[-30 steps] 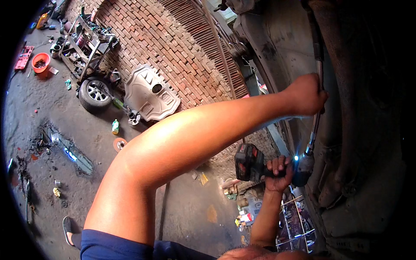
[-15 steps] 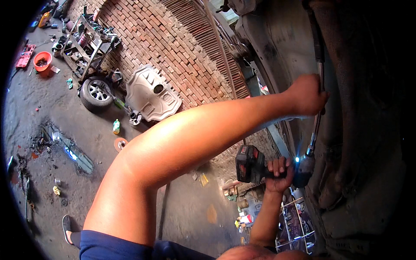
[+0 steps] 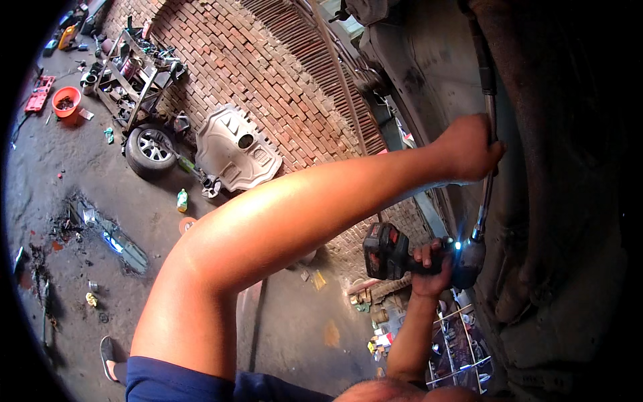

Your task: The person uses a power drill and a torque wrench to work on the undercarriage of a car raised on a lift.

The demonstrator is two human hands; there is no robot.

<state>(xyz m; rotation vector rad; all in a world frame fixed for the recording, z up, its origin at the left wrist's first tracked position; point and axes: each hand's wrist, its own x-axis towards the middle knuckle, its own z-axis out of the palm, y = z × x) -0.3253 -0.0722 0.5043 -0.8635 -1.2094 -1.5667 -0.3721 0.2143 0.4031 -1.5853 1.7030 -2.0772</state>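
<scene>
My left arm reaches across from the lower left. My left hand (image 3: 472,149) is closed around a long metal extension bar (image 3: 485,201) that runs up beside the dark underside of a vehicle. At its lower end the bar meets the head of a cordless impact wrench (image 3: 469,262), whose small work light shines bright. My right hand (image 3: 431,269) comes up from below and wraps the wrench's grip. The wrench's black battery (image 3: 382,251) points left. What the bar's upper end fits onto is lost in shadow.
Dark vehicle underbody (image 3: 435,60) and a rusty pipe (image 3: 529,167) fill the right side. Left lie a wheel (image 3: 151,149), a metal parts stand (image 3: 130,87), a grey moulded panel (image 3: 234,151) by a brick wall (image 3: 221,60), and an orange bucket (image 3: 65,102). A foot (image 3: 107,358) shows lower left.
The view has shifted slightly. Both hands keep their holds on the bar and the wrench, and the fingers of my right hand have moved a little on the grip.
</scene>
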